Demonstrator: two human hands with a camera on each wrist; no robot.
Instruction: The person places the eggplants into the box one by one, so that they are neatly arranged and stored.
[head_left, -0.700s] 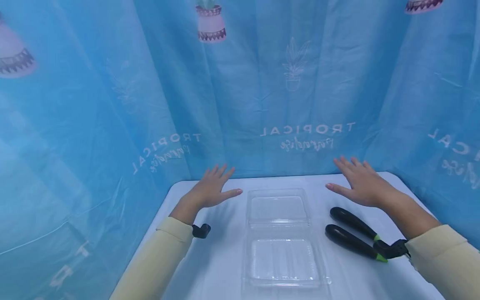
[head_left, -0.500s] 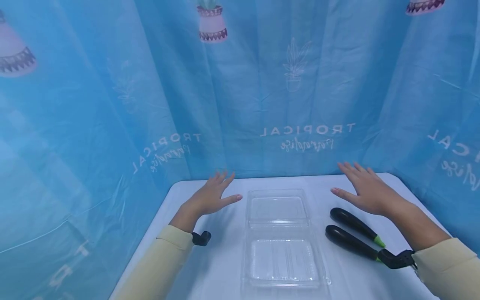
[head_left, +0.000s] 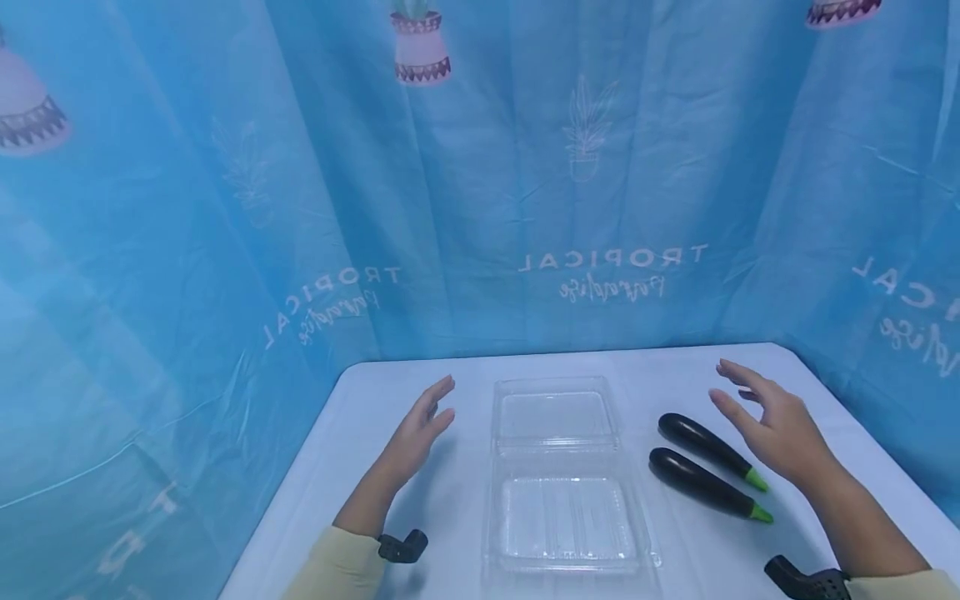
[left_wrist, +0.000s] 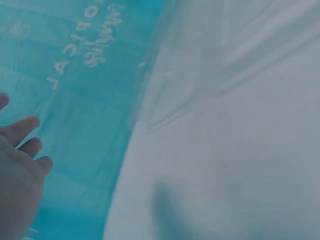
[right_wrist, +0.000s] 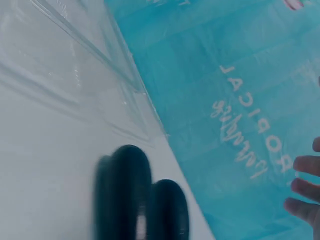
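My left hand [head_left: 411,440] hovers over the left side of the table, holding nothing, its fingers relaxed and slightly bent. To its right lies a clear plastic clamshell container [head_left: 566,521], unfolded, its two halves one behind the other. My right hand [head_left: 783,433] is in the air just right of two dark eggplants, apart from them, with thumb and fingers spread. The front eggplant [head_left: 701,482] and the rear eggplant [head_left: 705,440] lie side by side, green ends toward the right. In the right wrist view an eggplant [right_wrist: 131,185] looks blurred.
A white table [head_left: 442,533] with rounded far corners carries everything. Blue printed curtain [head_left: 480,208] hangs behind it and along both sides. Each wrist bears a black camera mount, the left mount [head_left: 403,547] and the right mount [head_left: 806,579].
Both hands have drawn back toward me. Their fingers, stretched forward and spread before, are now more bent, and the hands have turned sideways. The green eggplant ends are now uncovered. Container and eggplants stay put.
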